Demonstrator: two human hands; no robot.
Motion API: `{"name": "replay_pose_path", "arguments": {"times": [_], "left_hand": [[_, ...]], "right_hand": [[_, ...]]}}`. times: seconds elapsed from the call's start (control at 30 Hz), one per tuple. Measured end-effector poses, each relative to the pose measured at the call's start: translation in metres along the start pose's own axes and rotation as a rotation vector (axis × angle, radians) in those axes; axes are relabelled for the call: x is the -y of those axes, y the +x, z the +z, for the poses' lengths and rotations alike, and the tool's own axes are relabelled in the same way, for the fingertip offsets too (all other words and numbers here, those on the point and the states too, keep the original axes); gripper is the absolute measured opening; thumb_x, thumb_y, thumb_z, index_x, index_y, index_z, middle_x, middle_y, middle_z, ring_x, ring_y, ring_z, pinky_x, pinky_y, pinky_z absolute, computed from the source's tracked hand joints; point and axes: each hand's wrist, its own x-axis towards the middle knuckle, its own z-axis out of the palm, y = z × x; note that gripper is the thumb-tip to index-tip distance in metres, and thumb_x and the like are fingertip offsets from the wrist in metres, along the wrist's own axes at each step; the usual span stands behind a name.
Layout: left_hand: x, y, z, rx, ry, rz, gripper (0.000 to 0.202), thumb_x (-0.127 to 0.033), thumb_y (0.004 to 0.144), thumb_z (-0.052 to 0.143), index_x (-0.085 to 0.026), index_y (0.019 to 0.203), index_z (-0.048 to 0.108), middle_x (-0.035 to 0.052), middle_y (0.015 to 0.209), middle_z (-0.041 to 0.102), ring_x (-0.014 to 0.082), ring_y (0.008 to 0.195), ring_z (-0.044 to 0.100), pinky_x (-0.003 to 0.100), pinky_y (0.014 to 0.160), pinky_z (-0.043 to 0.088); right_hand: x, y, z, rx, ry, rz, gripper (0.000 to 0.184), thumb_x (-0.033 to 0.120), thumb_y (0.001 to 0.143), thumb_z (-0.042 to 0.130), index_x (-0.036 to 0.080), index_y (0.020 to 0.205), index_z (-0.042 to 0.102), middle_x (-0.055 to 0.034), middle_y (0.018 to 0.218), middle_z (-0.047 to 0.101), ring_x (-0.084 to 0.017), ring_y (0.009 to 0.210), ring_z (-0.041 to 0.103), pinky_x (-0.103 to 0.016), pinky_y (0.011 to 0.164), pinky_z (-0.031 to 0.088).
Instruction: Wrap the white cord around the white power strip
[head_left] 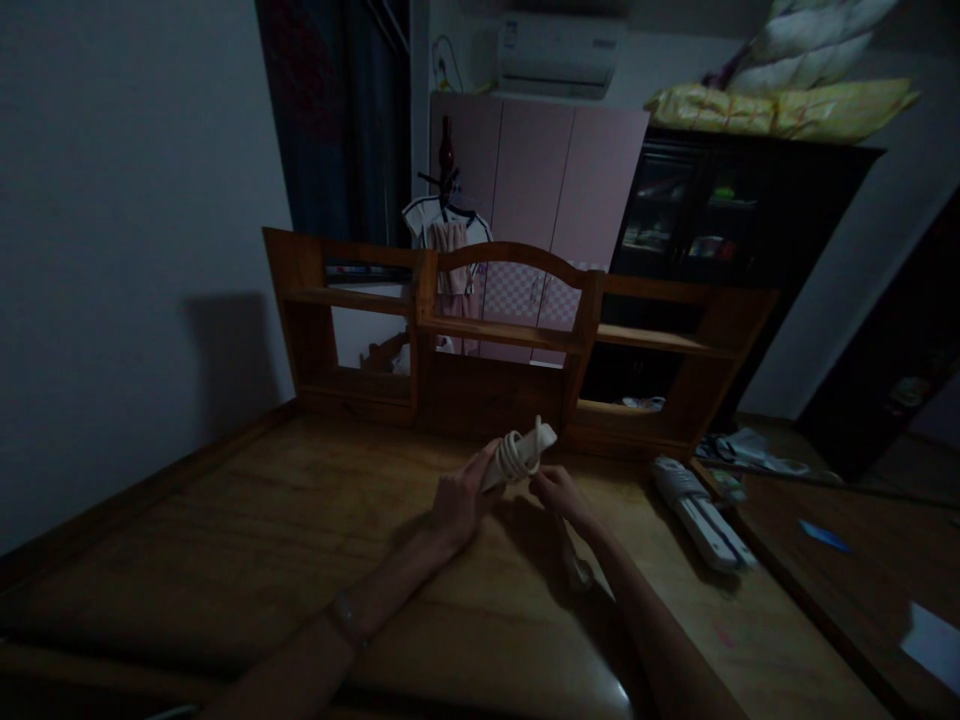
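Note:
My left hand [459,505] is closed around the lower end of a white power strip [547,437], held tilted above the wooden desktop. Several turns of white cord [513,457] are wrapped around the strip's upper part. Close by on the right, my right hand [564,497] pinches the cord where it leaves the coils. Below that hand, the cord's loose end [578,573] hangs down to the desk; dim light blurs its detail. Further right, a bundle of white strips [701,520] with grey-white cord wound around one end lies on the desktop.
A wooden shelf unit [502,336] lines the desk's back edge. To the left rises a white wall [135,250]. A lower brown surface at right holds a blue packet [823,535] and white paper [931,645]. Pink wardrobe [525,180] and dark cabinet [780,200] stand behind.

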Motion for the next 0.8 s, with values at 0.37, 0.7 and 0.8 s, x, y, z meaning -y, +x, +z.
{"name": "replay_pose_path", "arguments": {"times": [0.37,0.7,0.8], "left_hand": [[0.011,0.009,0.004,0.054,-0.020,-0.351,0.075,-0.036,0.074,0.070,-0.026,0.138,0.033,0.0090,0.103,0.069,0.0241,0.089,0.066,0.025,0.067,0.042],[0.011,0.008,0.006,0.055,-0.014,-0.257,0.062,-0.040,0.078,0.063,-0.026,0.134,0.039,0.0091,0.104,0.069,0.0249,0.089,0.066,0.028,0.069,0.046],[0.011,0.009,0.005,0.085,-0.009,-0.231,0.061,-0.036,0.080,0.060,-0.023,0.135,0.038,0.0104,0.103,0.069,0.0255,0.090,0.066,0.030,0.070,0.047]], "right_hand": [[0.023,-0.017,0.026,-0.247,-0.744,-0.172,0.057,0.064,0.089,0.035,0.028,0.132,0.047,-0.0098,0.116,0.058,-0.023,0.095,0.061,-0.030,0.078,0.041],[0.028,-0.017,0.019,-0.320,-0.934,-0.249,0.040,0.055,0.093,0.038,0.024,0.112,0.057,-0.0061,0.100,0.068,-0.019,0.083,0.065,-0.024,0.063,0.036],[0.031,-0.017,0.017,-0.326,-0.946,-0.250,0.040,0.053,0.095,0.034,0.024,0.109,0.058,-0.0062,0.098,0.069,-0.018,0.082,0.065,-0.024,0.062,0.034]]}}
